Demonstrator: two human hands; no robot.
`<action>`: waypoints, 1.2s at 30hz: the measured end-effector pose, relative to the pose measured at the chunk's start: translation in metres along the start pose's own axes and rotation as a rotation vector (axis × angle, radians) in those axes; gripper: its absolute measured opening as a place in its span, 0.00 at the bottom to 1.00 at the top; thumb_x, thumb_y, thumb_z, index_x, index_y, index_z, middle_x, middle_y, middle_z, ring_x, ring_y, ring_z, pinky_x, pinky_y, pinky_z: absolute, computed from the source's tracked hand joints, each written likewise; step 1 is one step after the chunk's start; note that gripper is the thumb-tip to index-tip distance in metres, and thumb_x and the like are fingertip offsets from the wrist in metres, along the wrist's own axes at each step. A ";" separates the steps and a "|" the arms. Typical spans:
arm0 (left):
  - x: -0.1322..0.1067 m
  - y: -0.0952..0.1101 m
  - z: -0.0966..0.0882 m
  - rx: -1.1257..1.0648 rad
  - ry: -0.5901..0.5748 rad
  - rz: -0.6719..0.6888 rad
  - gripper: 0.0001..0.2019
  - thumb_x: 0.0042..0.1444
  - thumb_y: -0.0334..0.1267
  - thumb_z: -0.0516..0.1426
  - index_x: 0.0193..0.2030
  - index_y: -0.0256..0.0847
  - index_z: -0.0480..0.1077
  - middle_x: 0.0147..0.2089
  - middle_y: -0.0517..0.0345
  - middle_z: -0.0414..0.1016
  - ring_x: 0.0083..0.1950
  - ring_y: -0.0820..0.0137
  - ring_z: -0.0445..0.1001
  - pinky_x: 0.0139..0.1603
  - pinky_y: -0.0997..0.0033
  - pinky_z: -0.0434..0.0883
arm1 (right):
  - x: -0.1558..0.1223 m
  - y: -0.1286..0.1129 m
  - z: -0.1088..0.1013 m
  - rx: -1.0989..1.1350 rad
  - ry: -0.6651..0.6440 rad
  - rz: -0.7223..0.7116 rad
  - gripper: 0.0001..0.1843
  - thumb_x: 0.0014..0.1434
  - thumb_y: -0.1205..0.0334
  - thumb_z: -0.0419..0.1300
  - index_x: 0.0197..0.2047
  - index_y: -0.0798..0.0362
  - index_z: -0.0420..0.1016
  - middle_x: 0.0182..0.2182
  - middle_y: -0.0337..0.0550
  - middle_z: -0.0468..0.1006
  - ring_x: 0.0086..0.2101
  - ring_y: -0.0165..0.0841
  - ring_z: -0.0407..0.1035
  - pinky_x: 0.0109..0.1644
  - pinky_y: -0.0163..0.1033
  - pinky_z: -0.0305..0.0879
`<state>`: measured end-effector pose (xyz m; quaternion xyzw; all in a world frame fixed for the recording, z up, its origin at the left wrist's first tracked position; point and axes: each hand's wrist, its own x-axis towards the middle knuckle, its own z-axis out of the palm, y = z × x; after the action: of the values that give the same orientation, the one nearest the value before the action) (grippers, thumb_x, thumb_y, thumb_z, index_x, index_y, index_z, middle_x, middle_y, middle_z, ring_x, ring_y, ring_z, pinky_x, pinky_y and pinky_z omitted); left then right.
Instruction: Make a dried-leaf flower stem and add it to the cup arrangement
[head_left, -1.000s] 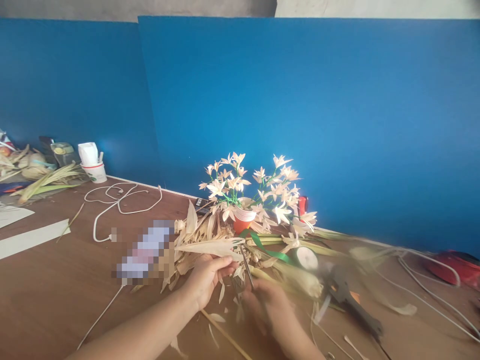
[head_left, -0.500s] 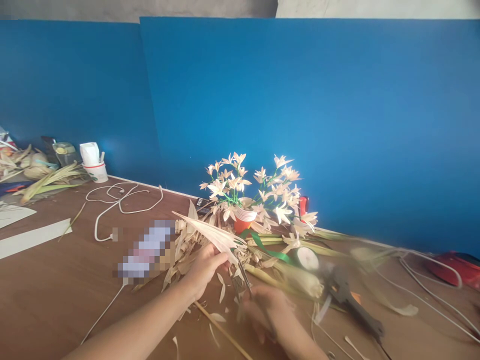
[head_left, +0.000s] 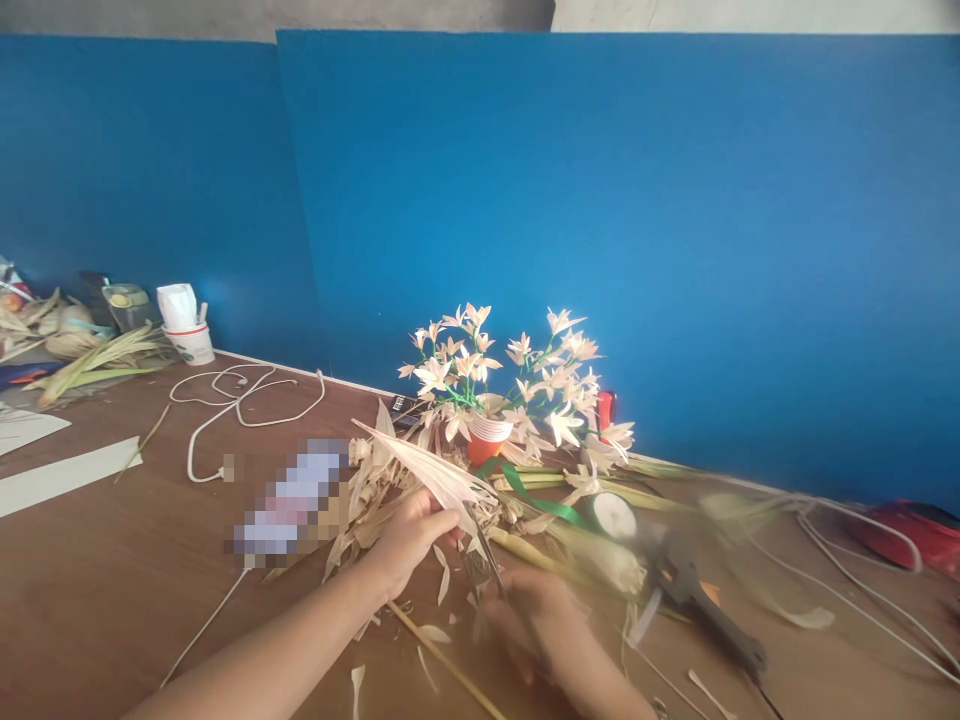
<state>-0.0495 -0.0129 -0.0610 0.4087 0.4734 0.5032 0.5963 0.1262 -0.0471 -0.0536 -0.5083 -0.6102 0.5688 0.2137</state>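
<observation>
My left hand (head_left: pixel 416 535) pinches a folded, pale dried corn husk (head_left: pixel 431 462) near its lower end, its narrow tip pointing up and left. Blurred in part, my right hand (head_left: pixel 531 612) is closed around a pair of scissors (head_left: pixel 489 553). The blades reach up to the husk's lower right edge, close to my left fingertips. Just behind the husk stands an orange and white cup (head_left: pixel 489 438) with white husk flowers (head_left: pixel 466 365) on green stems. Husk scraps (head_left: pixel 444 580) lie below my hands.
To the right are a hot glue gun (head_left: pixel 705 605), a roll of tape (head_left: pixel 615 517) and a green ribbon (head_left: pixel 540 500). On the left lie a pixelated phone-like object (head_left: pixel 292 500) and a white cable (head_left: pixel 240 405). A blue partition (head_left: pixel 600 180) stands behind the table.
The husk and my left hand have shifted very slightly right. My right hand stays at the same place with the scissors beside the husk.
</observation>
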 end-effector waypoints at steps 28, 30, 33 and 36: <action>0.007 0.008 -0.012 0.183 0.005 0.105 0.12 0.52 0.45 0.59 0.30 0.36 0.72 0.22 0.60 0.72 0.25 0.72 0.68 0.27 0.74 0.63 | 0.004 0.009 -0.003 -0.035 0.024 -0.077 0.28 0.49 0.35 0.57 0.27 0.57 0.74 0.12 0.33 0.62 0.12 0.23 0.53 0.15 0.30 0.49; 0.008 0.007 -0.013 0.176 -0.002 0.099 0.12 0.51 0.45 0.60 0.29 0.36 0.72 0.20 0.61 0.70 0.23 0.73 0.66 0.22 0.76 0.60 | 0.005 0.012 -0.004 -0.048 0.053 -0.075 0.25 0.48 0.39 0.61 0.28 0.56 0.74 0.13 0.34 0.64 0.13 0.24 0.54 0.15 0.31 0.51; 0.009 0.007 -0.013 0.120 -0.001 0.106 0.12 0.49 0.44 0.61 0.30 0.36 0.72 0.20 0.61 0.71 0.22 0.73 0.67 0.22 0.76 0.61 | 0.007 0.016 -0.006 -0.037 0.082 -0.148 0.20 0.50 0.45 0.62 0.28 0.56 0.76 0.17 0.37 0.69 0.15 0.26 0.60 0.19 0.32 0.58; 0.008 0.008 -0.013 0.077 0.004 0.131 0.11 0.47 0.43 0.62 0.31 0.36 0.74 0.21 0.59 0.74 0.23 0.72 0.69 0.24 0.74 0.65 | 0.008 0.018 -0.007 -0.036 0.104 -0.229 0.17 0.50 0.48 0.63 0.29 0.55 0.77 0.22 0.41 0.73 0.22 0.31 0.67 0.25 0.33 0.64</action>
<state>-0.0631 -0.0039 -0.0577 0.4602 0.4659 0.5234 0.5452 0.1360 -0.0398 -0.0708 -0.4678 -0.6626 0.5024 0.2995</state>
